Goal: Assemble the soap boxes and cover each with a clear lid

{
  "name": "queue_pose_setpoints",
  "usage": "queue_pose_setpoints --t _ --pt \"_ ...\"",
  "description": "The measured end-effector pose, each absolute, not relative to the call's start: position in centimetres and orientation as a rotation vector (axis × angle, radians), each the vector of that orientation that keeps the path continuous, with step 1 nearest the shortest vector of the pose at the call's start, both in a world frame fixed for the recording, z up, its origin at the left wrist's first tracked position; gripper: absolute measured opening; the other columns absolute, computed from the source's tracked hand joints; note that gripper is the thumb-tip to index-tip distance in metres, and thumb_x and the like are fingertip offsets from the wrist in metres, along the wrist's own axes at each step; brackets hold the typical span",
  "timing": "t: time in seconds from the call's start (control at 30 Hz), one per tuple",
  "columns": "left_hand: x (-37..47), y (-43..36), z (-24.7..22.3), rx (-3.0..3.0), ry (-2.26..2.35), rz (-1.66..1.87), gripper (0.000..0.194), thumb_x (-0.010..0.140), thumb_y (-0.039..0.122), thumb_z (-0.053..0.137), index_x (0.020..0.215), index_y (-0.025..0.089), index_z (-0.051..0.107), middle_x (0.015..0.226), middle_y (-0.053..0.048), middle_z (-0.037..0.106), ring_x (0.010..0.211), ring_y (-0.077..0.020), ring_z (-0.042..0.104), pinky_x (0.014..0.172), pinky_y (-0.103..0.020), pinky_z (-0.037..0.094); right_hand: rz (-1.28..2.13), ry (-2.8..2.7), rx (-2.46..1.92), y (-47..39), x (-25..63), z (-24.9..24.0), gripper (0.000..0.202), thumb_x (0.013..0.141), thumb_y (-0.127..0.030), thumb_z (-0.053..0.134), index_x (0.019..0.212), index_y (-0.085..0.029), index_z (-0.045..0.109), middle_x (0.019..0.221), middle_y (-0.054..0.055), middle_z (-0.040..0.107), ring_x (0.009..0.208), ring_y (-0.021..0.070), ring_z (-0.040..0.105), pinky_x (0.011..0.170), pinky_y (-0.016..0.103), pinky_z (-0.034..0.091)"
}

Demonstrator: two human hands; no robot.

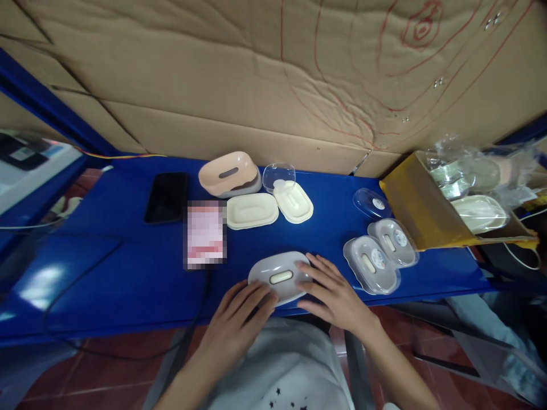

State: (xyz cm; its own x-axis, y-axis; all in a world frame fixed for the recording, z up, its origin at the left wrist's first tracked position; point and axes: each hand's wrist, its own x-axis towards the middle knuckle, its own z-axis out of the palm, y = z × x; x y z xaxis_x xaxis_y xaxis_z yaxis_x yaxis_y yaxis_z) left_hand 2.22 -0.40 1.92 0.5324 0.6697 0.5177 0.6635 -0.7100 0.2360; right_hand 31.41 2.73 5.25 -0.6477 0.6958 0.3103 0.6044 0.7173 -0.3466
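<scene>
"Judging by that smooth shine, how will the grey dish handle?"

"Light, I'd guess, and fairly stiff; it looks like thin moulded plastic. It should keep its shape under a gentle squeeze, though the glossy face might let a fingertip slide."

"Where is it exactly?"

"Near the front edge of the blue surface, slotted face up, with a cream piece at its middle. I can't tell whether its base rests there or is slightly raised."

"And the hands?"

"Apart from each other, one at each end. The left hand has bent fingers over the near left rim; the right hand has its fingers spread over the right end. Both touch the dish, but the undersides are hidden, so I can't tell whether either is really clamped on it."

"Best place to take hold?"

"The two narrow ends, I'd say, thumbs against the outer wall. Keep off the cream piece: it could be loose, and I can't see how it is fixed."

"Is it fragile?"

"Probably not very, but a hard pinch could flex the rim. The clear lid over to the right looks likelier to crack or scuff."
</scene>
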Motion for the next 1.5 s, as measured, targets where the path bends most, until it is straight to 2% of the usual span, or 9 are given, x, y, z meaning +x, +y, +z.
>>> queue_pose_setpoints --t 0.33,0.5,0.73,0.83,1.03,1.13,1.2,1.3,1.5 --pt "2.7 2.1 3.3 2.692 1.165 1.063 0.019 0.108 0.016 0.063 0.124 0.019 0.072 0.128 -0.011 0.075 0.126 -0.0268 0.071 0.113 -0.049 0.059 0.319 -2.451 -1.260 19.1 26.8 10.7 0.036 0.106 -0.016 0.067 0.141 -0.017 0.067 0.159 0.015 0.062 0.140 0.0340 0.062 0.122 0.060 0.045" --pt "2.4 1.8 3.0 2.633 1.168 1.106 0.022 0.108 0.014 0.062 0.127 0.020 0.070 0.132 -0.012 0.072 0.128 -0.0269 0.071 0.114 -0.050 0.060 0.403 -2.369 -1.271 24.9 24.4 10.4 0.035 0.112 -0.040 0.062 0.138 -0.017 0.066 0.138 0.010 0.068 0.120 0.0262 0.071 0.100 0.048 0.062" --pt "1.9 1.2 3.6 2.299 1.330 1.454 0.045 0.102 0.015 0.075 0.144 0.024 0.060 0.160 -0.015 0.051 0.147 -0.0306 0.059 0.113 -0.046 0.063 0.629 -2.002 -1.240 15.6 28.2 13.9 0.033 0.116 -0.052 0.048 0.123 -0.023 0.063 0.103 0.003 0.071 0.082 0.0154 0.071 0.078 0.032 0.061" --pt "2.3 1.6 4.4 2.239 1.316 1.539 0.064 0.097 0.019 0.084 0.152 0.030 0.053 0.172 -0.013 0.038 0.152 -0.0328 0.054 0.114 -0.049 0.063 1.296 -1.530 -1.146 9.7 28.6 13.1 0.036 0.106 -0.059 0.066 0.124 -0.028 0.065 0.094 -0.001 0.071 0.068 0.0136 0.066 0.066 0.029 0.058" --pt "2.8 2.9 5.0 2.354 1.316 1.396 0.039 0.105 0.017 0.072 0.141 0.026 0.063 0.158 -0.010 0.056 0.153 -0.0335 0.053 0.119 -0.056 0.059 1.507 -1.209 -1.186 4.6 27.5 8.1 0.052 0.103 -0.057 0.071 0.144 -0.028 0.056 0.087 -0.002 0.072 0.062 0.0136 0.063 0.064 0.030 0.058" --pt "2.7 2.8 4.4 2.397 1.336 1.341 0.035 0.106 0.019 0.071 0.140 0.024 0.064 0.156 -0.012 0.058 0.149 -0.0333 0.057 0.116 -0.055 0.061 1.188 -1.446 -1.295 4.1 27.7 6.7 0.053 0.110 -0.052 0.062 0.156 -0.030 0.050 0.104 0.004 0.076 0.079 0.0180 0.072 0.079 0.036 0.064" --pt "2.6 2.5 4.0 2.408 1.359 1.308 0.034 0.106 0.021 0.071 0.139 0.024 0.064 0.154 -0.013 0.059 0.147 -0.0333 0.059 0.115 -0.054 0.061 0.906 -1.682 -1.361 3.8 28.3 6.3 0.050 0.112 -0.048 0.059 0.159 -0.032 0.052 0.133 0.010 0.073 0.113 0.0253 0.073 0.103 0.047 0.061" --pt "2.7 2.0 3.4 2.400 1.388 1.267 0.033 0.107 0.023 0.070 0.139 0.023 0.064 0.152 -0.013 0.060 0.146 -0.0334 0.059 0.115 -0.054 0.061 0.676 -1.980 -1.372 3.4 29.3 5.8 0.060 0.112 -0.046 0.059 0.168 -0.036 0.043 0.167 0.011 0.053 0.155 0.0329 0.050 0.127 0.058 0.045" --pt "2.7 1.5 2.6 2.408 1.409 1.194 0.033 0.108 0.027 0.068 0.140 0.024 0.063 0.152 -0.013 0.060 0.144 -0.0323 0.061 0.115 -0.053 0.062 0.631 -2.213 -1.335 3.1 30.2 4.4 0.091 0.107 -0.050 0.068 0.178 -0.037 0.012 0.180 0.011 0.034 0.165 0.0334 0.036 0.128 0.056 0.046"
